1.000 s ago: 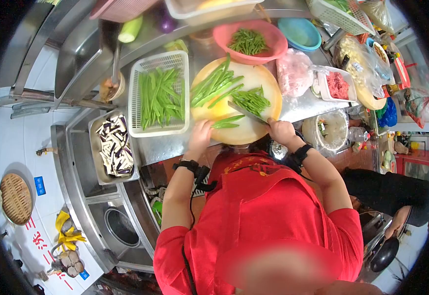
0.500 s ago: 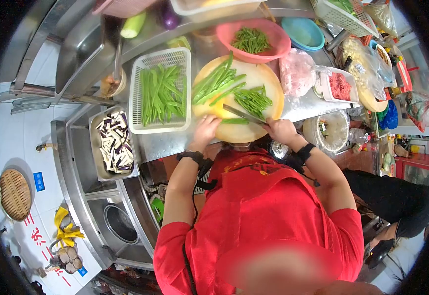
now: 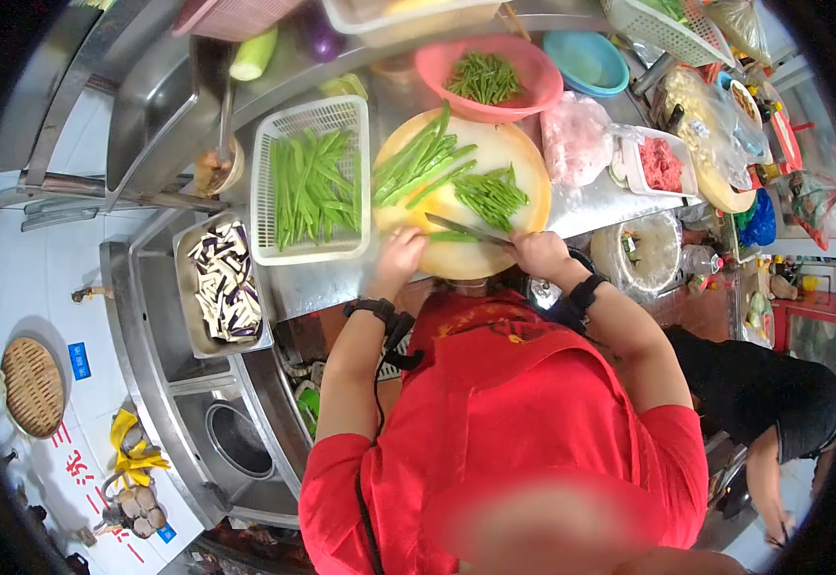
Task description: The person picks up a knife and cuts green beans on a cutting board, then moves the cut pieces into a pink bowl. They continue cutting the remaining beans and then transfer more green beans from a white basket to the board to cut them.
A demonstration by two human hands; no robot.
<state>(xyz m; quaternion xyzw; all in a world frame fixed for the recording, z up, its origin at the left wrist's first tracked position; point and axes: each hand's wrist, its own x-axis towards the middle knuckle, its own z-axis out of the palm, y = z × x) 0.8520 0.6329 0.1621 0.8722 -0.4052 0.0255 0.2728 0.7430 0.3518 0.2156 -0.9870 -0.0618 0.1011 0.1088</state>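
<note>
A round cutting board [image 3: 466,265] lies at the counter's near edge. On its lower part my left hand [image 3: 401,255] is closed, its fingertips at the left end of some green beans [image 3: 448,237]. My right hand [image 3: 538,255] grips the handle of a knife [image 3: 466,229], whose blade slants up to the left along the beans. Further up the board are a pile of cut green beans [image 3: 492,197] and a bunch of long beans [image 3: 423,165]. Left of the board stands a white basket [image 3: 262,182] of whole green beans.
A pink bowl [image 3: 538,91] of cut beans and a blue basin [image 3: 585,65] stand behind the board. To the right are a tub of red meat [image 3: 660,165] and a lined bin [image 3: 638,254]. Eggplant strips [image 3: 224,283] fill a tray at left. A co-worker [image 3: 772,393] bends at right.
The knife blade has tipped down and shifted left, closer to the beans under my left hand. My right hand has moved slightly left. At the right, the co-worker's arm and body have shifted.
</note>
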